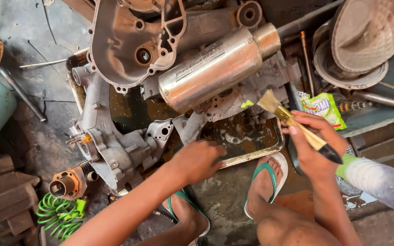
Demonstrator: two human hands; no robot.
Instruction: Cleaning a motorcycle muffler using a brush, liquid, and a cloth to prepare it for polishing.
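My right hand (313,143) grips a paintbrush (292,120) with a tan handle and pale bristles, bristles pointing up-left over the right end of a shallow metal tray (251,157) holding dirty liquid. My left hand (197,159) reaches into the tray near its front rim, fingers curled down; whether it holds anything is hidden. A grey engine casing (110,146) lies at the tray's left end. A silver exhaust muffler (210,68) lies across the tray behind both hands, with another crankcase cover (128,41) behind it.
My feet in green-strapped sandals (265,182) rest on the wet concrete floor just below the tray. A clear plastic bottle (379,182) lies at right, a green packet (324,107) beside the tray, a green coiled hose (60,214) and copper-coloured cylinder (71,182) at lower left.
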